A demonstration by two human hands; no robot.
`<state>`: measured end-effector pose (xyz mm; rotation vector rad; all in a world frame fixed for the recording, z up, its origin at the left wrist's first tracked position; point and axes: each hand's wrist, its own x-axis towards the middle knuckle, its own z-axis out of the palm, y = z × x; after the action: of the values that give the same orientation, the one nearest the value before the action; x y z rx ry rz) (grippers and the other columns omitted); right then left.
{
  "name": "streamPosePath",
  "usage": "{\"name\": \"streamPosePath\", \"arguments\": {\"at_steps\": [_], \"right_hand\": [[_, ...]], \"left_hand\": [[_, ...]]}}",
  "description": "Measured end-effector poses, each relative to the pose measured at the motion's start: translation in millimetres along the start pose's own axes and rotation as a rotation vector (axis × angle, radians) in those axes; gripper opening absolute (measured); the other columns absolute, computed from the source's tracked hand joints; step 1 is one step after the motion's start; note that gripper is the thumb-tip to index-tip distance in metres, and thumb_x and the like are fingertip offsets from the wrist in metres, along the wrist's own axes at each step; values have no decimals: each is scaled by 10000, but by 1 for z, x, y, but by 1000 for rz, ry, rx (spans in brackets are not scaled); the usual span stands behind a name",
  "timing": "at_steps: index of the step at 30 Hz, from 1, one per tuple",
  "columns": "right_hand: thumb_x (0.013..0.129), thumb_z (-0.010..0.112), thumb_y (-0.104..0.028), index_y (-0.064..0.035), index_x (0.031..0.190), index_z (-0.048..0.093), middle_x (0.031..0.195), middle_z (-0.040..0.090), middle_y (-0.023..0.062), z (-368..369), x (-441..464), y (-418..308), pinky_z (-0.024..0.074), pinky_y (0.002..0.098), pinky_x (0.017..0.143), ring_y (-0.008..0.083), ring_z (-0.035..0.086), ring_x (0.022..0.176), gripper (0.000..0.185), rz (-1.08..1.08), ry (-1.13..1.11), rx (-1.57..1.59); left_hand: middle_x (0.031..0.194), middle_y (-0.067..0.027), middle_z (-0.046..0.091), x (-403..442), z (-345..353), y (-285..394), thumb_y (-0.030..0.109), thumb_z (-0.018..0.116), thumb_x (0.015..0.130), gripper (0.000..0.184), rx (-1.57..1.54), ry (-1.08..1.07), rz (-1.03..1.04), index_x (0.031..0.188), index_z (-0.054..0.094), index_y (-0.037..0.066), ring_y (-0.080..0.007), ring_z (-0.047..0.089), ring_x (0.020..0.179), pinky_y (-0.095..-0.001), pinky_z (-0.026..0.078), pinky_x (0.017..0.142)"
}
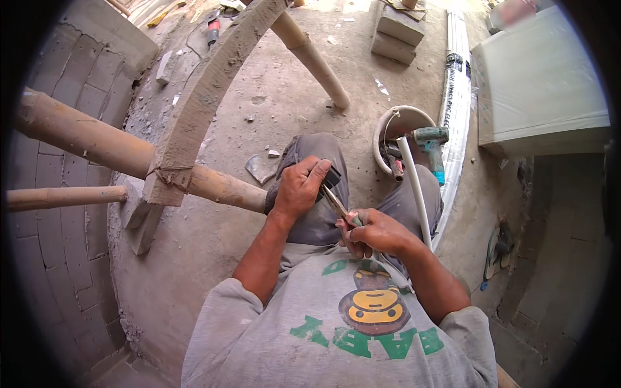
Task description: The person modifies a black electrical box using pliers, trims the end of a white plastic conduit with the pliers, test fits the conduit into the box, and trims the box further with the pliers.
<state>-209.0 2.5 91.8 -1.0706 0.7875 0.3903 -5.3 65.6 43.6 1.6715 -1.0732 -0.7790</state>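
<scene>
My left hand [301,189] is closed around a small black box-like piece [332,176], held over my left knee. In my right hand [381,231] is a pair of long-nose pliers [336,203] with reddish and green handles. The pliers' jaws reach up to the lower edge of the black piece; whether they grip part of it I cannot tell. My left fingers hide much of the piece. A white pipe [415,187] leans over my right leg, close to my right forearm, its upper end by the bucket.
Ahead right stands a bucket [381,139] with tools inside and a teal drill [432,143] at its rim. Bundled white pipes [455,97] run along the right. Bamboo poles [90,132] and a rough plank [217,97] cross the left. Concrete blocks [396,33] lie farther ahead.
</scene>
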Motion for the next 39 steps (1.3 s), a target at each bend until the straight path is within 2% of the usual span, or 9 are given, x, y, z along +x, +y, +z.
{"name": "streamPosePath", "arguments": {"at_steps": [8,11,20,23,26,29,32,38,39], "right_hand": [[891,558,-123,-93,972,576,782,631,25,2,0,0,427,257,540,91,549,594,87,-19,-4,28],[869,567,-100,-86,931,566,681,579,22,4,1,0,394,272,496,107,539,556,64,-52,30,35],[832,614,-96,-54,939,563,689,570,30,2,5,0,382,289,525,106,503,556,126,-43,69,-80],[824,640,-121,-28,914,564,720,616,71,1,12,8,456,314,559,147,570,578,150,-116,140,-186],[866,642,-167,-16,885,564,760,641,117,13,1,9,538,350,608,205,654,645,171,-325,705,-1184],[906,617,-195,-17,893,562,793,641,153,24,-9,-7,578,385,639,265,700,740,187,-275,871,-1332],[933,586,-196,-29,918,555,786,622,129,19,-7,3,566,375,582,265,711,767,170,-342,955,-1373],[844,597,-104,-27,1015,569,895,682,203,11,-5,24,538,494,748,391,685,837,190,-291,695,-929],[832,590,-93,-28,1033,570,905,683,215,11,-5,26,525,505,771,407,675,852,212,-269,665,-880]], "left_hand": [[618,-124,504,-1,-1,-2,336,581,1003,397,-38,-7,-18,789,580,1,-181,438,556,-362,406,550],[611,-104,512,0,-2,-5,339,581,1004,394,-67,-10,-37,795,592,4,-148,444,568,-353,408,549],[604,-91,504,1,-2,-2,334,588,1002,395,-70,-16,-39,781,582,7,-121,431,577,-346,406,545],[608,24,444,0,0,-3,308,599,1005,397,-98,-5,-40,726,551,29,-57,391,610,-293,356,536],[580,-37,479,1,8,2,306,613,988,406,29,71,-73,710,566,13,-90,417,580,-329,372,535],[563,-109,488,9,15,12,315,624,967,425,261,94,-115,691,573,-3,-142,435,546,-368,385,538],[548,-144,460,11,20,15,328,625,956,441,223,119,-126,674,570,-7,-184,423,521,-386,384,537],[610,-47,564,7,10,6,297,622,973,367,140,10,-194,753,623,3,-93,469,583,-320,396,547],[628,-56,593,6,8,5,284,624,970,345,59,8,-201,775,635,0,-108,510,592,-319,421,563]]}}
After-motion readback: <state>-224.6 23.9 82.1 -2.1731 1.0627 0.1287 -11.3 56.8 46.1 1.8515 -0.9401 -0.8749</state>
